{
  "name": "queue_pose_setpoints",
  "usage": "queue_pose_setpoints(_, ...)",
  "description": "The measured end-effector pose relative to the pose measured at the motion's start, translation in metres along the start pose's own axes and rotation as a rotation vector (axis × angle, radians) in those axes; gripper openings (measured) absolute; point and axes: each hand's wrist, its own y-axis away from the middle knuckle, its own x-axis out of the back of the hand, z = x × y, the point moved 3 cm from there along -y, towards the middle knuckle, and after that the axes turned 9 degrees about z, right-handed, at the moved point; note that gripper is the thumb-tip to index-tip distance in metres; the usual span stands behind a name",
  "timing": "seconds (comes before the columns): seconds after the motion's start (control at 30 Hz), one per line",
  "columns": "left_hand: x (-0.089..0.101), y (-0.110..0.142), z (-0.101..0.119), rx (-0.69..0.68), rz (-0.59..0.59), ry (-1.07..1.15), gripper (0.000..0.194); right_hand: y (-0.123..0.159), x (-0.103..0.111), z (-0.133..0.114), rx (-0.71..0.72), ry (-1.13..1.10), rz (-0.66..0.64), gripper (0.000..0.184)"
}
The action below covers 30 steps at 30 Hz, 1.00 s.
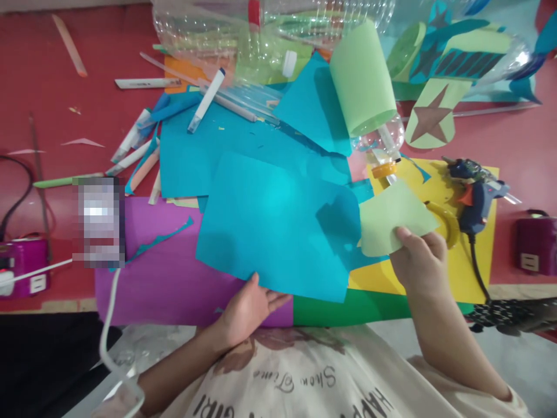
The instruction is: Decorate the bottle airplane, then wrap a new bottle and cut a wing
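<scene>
My left hand (249,310) is at the near edge of a large blue paper sheet (270,226), thumb on the edge and fingers partly beneath it. Between the thumb and fingers of my right hand (420,261) is a pale green paper piece (385,217), held over the right side of the blue sheet. The green piece casts a shadow on the blue. More blue paper (187,162) lies behind. A plastic bottle with an orange cap (384,169), wrapped in pale green paper (363,78), lies just beyond my right hand.
A glue gun (481,200) and a yellow tape roll (446,223) rest on yellow paper (470,273) at right. Markers (206,101) and a phone (102,223) with a white cable are at left. Clear bottles (195,23) and a star cutout (435,116) lie at the back.
</scene>
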Motion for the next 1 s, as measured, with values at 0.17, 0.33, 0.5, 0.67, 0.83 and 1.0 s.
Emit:
queue_pose_setpoints(0.17,-0.017,0.015,0.025,0.118,-0.572,-0.608,0.058,0.001,0.004,-0.009,0.163,-0.019,0.022,0.016)
queue_pose_setpoints(0.33,-0.026,0.027,0.087,-0.331,-0.605,-0.898,0.044,0.020,-0.019,-0.012,0.166,0.319,-0.575,0.026)
queue_pose_setpoints(0.5,-0.022,0.020,0.115,-0.932,-0.028,-1.245,0.030,0.016,-0.037,-0.021,0.533,0.660,-0.540,0.030)
queue_pose_setpoints(0.67,-0.011,0.006,0.123,-1.118,0.080,-1.535,0.035,-0.013,-0.013,-0.024,0.917,1.079,-0.452,0.043)
queue_pose_setpoints(0.83,0.015,-0.003,0.145,-1.147,0.494,-1.739,0.055,-0.023,0.002,-0.013,0.916,1.161,-0.427,0.055)
queue_pose_setpoints(1.0,0.022,-0.007,0.136,-1.118,0.565,-1.860,0.064,-0.022,-0.002,-0.023,0.687,1.040,-0.432,0.037)
